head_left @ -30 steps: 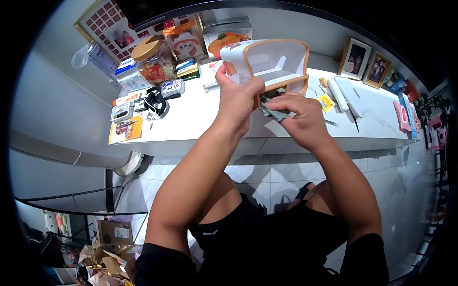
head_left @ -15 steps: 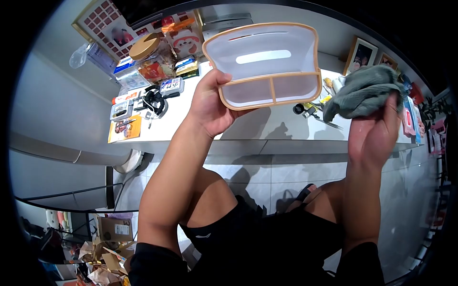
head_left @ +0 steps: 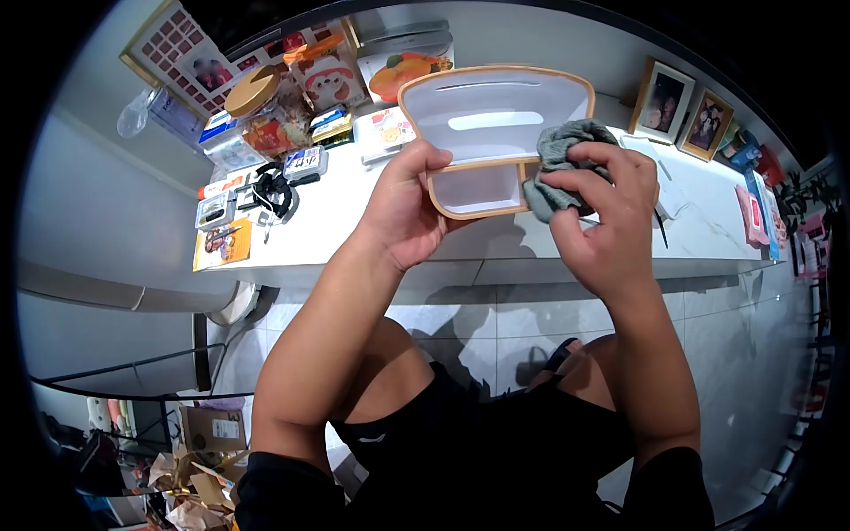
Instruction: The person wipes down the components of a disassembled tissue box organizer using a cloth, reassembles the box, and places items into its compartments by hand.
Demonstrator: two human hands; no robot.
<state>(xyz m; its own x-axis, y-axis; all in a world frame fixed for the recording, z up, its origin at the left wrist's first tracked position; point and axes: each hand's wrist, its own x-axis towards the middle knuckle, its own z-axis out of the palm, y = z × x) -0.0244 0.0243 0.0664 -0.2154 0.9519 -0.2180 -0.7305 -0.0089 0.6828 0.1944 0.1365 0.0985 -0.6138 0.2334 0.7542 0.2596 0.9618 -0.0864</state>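
My left hand (head_left: 409, 205) grips the left side of a white storage box (head_left: 478, 188) with tan trim, thumb on the rim. The box is held up over the table, its divided compartments facing me and a slotted back panel rising behind them. Bunched in my right hand (head_left: 611, 208) is a grey-green cloth (head_left: 567, 159). It lies against the right compartment and right edge of the box, covering most of that compartment. My right fingers are curled over the cloth.
On the white table (head_left: 354, 234) at left stand a lidded jar (head_left: 266, 111), a black strap (head_left: 273, 190) and an orange packet (head_left: 223, 243). Picture frames (head_left: 662, 102) lean at the back right. A pink wipes pack (head_left: 751, 217) lies near the right end.
My right hand has brought the cloth leftward from beside the box onto its right compartment. The box has shifted slightly downward in my left hand.
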